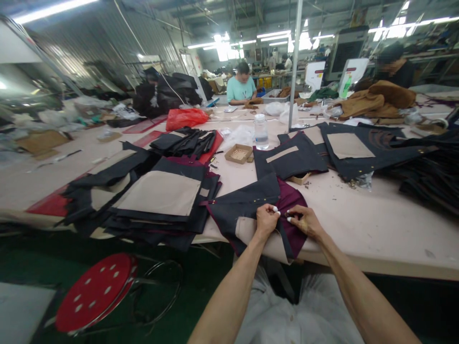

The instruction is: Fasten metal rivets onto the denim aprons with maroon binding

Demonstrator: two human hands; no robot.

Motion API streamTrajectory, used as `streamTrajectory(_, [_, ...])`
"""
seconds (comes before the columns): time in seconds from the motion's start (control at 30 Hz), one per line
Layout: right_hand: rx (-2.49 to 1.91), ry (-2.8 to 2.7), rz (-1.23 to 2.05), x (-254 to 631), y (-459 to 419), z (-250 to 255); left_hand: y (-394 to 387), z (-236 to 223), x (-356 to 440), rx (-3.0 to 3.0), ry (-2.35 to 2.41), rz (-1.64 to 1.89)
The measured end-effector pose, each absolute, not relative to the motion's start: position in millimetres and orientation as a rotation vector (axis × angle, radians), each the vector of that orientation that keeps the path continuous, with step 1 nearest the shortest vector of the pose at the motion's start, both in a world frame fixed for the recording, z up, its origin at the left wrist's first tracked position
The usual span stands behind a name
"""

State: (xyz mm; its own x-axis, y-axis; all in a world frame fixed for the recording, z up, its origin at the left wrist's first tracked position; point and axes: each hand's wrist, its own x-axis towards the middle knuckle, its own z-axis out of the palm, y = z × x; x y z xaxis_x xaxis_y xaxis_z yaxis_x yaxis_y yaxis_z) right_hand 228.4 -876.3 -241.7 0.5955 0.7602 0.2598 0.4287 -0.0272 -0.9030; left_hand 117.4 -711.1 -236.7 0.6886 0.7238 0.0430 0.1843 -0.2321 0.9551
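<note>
A dark grey fabric piece [247, 197] with a maroon side [292, 203] and a beige patch lies at the table's front edge before me. My left hand [267, 220] is closed in a pinch on the dark fabric, beside the maroon part. Just to its right, over the maroon cloth, my right hand [304, 221] is closed with thumb and finger pinched together. Something small and dark seems to be between them, too small to name. White coverings sit on fingertips of both hands. Small metal dots show on the dark cloth above my left hand.
Stacked fabric pieces [161, 191] lie to the left, more dark panels [366, 148] to the right. Beyond stand a small cardboard box [238, 154] of tiny parts, a plastic bottle [261, 134] and a metal pole [295, 67]. A red stool [95, 291] stands lower left. Two people work farther back.
</note>
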Motion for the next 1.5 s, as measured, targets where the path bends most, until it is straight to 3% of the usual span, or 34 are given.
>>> streamTrajectory(0.5, [-1.621, -0.907, 0.264, 224, -874, -247, -732, -225, 128, 2.095, 0.715, 0.393])
streamTrajectory(1.2, [-1.784, -0.940, 0.190, 217, -863, -242, -744, -228, 116, 2.236, 0.717, 0.509])
streamTrajectory(1.5, [-1.879, -1.006, 0.301, 224, -861, -238, -742, -229, 113, 2.215, 0.665, 0.505])
